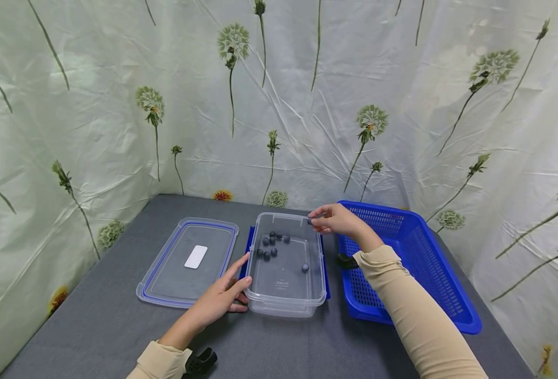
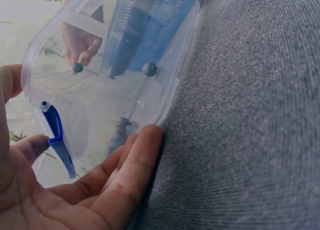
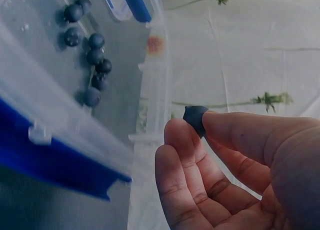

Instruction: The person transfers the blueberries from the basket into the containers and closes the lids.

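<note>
A clear plastic container [image 1: 286,302] with blue side latches [image 2: 60,145] stands unlidded on the table, with several blueberries [image 3: 95,56] mostly at its far left and one single blueberry [image 1: 305,267] on the right. Over its far right corner, my right hand [image 1: 339,221] pinches a blueberry [image 3: 195,120] between thumb and fingertips. My left hand [image 1: 218,299] lies against the container's left side, fingers extended; in the left wrist view, fingertips [image 2: 148,140] touch the wall low down near the tabletop.
A flat clear lid [image 1: 165,273] with a blue seal and white label [image 1: 196,256] lies left of the container. To the right stands a blue perforated basket [image 1: 430,263], beneath my right forearm. A flowered curtain [image 1: 307,105] hangs behind the grey table [image 1: 94,326].
</note>
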Action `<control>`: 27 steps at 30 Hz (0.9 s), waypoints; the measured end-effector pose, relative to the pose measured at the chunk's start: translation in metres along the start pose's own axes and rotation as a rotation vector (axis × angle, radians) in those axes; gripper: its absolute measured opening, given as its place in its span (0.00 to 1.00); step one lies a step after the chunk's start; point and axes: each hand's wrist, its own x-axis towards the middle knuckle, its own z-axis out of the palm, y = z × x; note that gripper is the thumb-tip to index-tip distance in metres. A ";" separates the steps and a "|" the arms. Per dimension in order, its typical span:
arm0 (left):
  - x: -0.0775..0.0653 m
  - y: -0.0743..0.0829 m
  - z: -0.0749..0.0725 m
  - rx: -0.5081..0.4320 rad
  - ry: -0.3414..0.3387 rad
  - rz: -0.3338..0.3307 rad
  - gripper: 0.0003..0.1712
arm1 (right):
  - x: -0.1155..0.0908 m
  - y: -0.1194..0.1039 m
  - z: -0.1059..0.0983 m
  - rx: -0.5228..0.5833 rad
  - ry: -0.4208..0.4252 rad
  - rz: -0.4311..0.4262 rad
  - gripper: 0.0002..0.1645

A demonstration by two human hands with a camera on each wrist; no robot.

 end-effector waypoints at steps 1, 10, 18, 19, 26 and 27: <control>0.000 0.000 0.000 0.003 0.000 0.001 0.41 | 0.002 -0.002 0.003 -0.007 -0.002 0.003 0.22; 0.001 -0.001 -0.001 0.014 0.012 -0.006 0.41 | 0.016 -0.014 0.028 -0.085 0.008 0.031 0.18; 0.000 -0.001 -0.002 0.009 0.014 -0.010 0.41 | 0.021 -0.024 0.043 -0.154 -0.056 0.068 0.20; 0.000 -0.001 -0.002 0.008 0.014 -0.009 0.41 | 0.022 -0.025 0.045 -0.154 -0.065 0.076 0.21; 0.000 -0.001 -0.002 0.003 0.011 -0.017 0.42 | 0.023 -0.026 0.050 -0.150 -0.080 0.110 0.27; 0.000 -0.001 -0.002 0.001 0.011 -0.017 0.42 | 0.023 -0.026 0.050 -0.145 -0.079 0.111 0.27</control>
